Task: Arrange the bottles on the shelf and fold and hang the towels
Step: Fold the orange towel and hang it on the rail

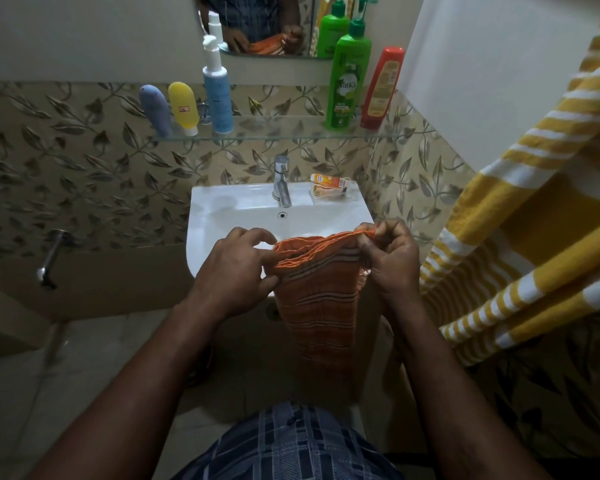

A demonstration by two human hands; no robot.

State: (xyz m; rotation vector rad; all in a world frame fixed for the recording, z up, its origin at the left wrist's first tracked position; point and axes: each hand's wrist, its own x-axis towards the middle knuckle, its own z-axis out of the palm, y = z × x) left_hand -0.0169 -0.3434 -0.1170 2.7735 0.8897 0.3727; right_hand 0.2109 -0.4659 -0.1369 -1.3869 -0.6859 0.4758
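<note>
A home bathroom: above the white washbasin [222,216] hang a glass shelf [278,135] of toiletry bottles and a mirror [257,26].

dim indoor light, brightest on the white sink [219,206] and upper wall [84,36]; floor [49,393] and lower frame sit in shadow. soft glare on the glass shelf [291,136] and tap [282,183]. orange towel [317,296] sharp mid-frame. strong wide-angle bending at edges, slight noise in darks.
</note>
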